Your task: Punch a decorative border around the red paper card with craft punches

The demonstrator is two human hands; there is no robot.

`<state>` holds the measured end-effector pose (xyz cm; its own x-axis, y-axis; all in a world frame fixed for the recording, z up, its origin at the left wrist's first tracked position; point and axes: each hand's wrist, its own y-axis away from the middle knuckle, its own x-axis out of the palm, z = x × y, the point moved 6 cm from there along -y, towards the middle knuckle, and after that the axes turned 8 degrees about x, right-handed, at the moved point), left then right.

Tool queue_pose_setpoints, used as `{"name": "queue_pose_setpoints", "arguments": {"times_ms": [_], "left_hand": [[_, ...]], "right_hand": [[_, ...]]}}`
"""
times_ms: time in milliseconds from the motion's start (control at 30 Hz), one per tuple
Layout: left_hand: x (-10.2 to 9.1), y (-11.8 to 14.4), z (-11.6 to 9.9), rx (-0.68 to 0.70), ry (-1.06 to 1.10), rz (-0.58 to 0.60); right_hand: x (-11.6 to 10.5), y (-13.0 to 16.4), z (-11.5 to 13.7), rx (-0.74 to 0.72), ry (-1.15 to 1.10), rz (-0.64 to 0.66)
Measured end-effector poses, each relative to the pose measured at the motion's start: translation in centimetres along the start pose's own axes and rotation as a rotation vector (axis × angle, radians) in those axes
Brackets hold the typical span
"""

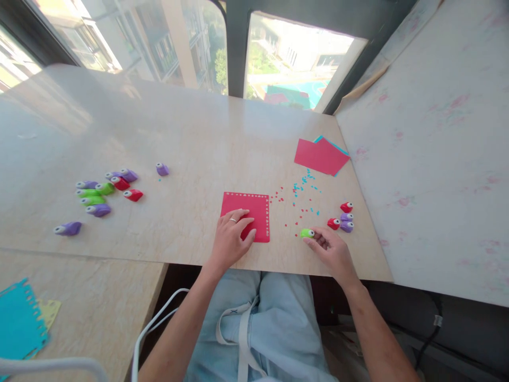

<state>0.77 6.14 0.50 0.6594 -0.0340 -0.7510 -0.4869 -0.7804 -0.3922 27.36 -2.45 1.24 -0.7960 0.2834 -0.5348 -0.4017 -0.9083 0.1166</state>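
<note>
My left hand (236, 233) lies with fingers apart on a red sheet of paper (260, 217), which has small shapes punched along its top and right edges. To the right, my right hand (328, 243) has its fingers closed on a green craft punch (307, 233) at the table surface. Between the sheet and the right side lie scattered red paper bits (278, 197) and blue paper bits (304, 180). Close to the right hand stand red punches (333, 223) and purple punches (347, 227).
Several punches (97, 200) in purple, green and red sit at left on the table (191, 138). Red and blue paper sheets (320, 155) lie at back right, beside the papered wall (433, 159). A blue punched sheet (22, 321) and white cable (139, 334) are at lower left.
</note>
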Motion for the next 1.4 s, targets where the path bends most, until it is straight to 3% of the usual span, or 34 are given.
{"name": "queue_pose_setpoints", "arguments": {"times_ms": [200,333,433,767,1033,1233,1400], "left_hand": [[-0.1,-0.1,-0.1,-0.007,-0.008,0.015],[-0.1,-0.2,-0.1,0.002,-0.017,0.019],[-0.1,-0.2,0.0,0.017,-0.029,0.015],[0.1,-0.4,0.4,0.044,-0.04,-0.01],[0.0,-0.4,0.3,0.065,-0.053,-0.011],[0.0,-0.4,0.3,0.07,-0.065,-0.01],[0.0,-0.4,0.3,0.056,-0.056,-0.003]], "right_hand": [[-0.4,1.4,-1.4,0.314,-0.495,0.028],[-0.4,2.0,-1.5,0.433,-0.711,0.026],[-0.6,2.0,-1.6,0.443,-0.79,0.008],[-1.7,1.4,-2.0,0.377,-0.795,-0.02],[-1.7,1.6,-3.0,0.391,-0.948,0.026],[-2.1,1.5,-3.2,0.335,-0.805,0.022],[-3.5,0.9,-4.0,0.311,-0.555,-0.147]]}}
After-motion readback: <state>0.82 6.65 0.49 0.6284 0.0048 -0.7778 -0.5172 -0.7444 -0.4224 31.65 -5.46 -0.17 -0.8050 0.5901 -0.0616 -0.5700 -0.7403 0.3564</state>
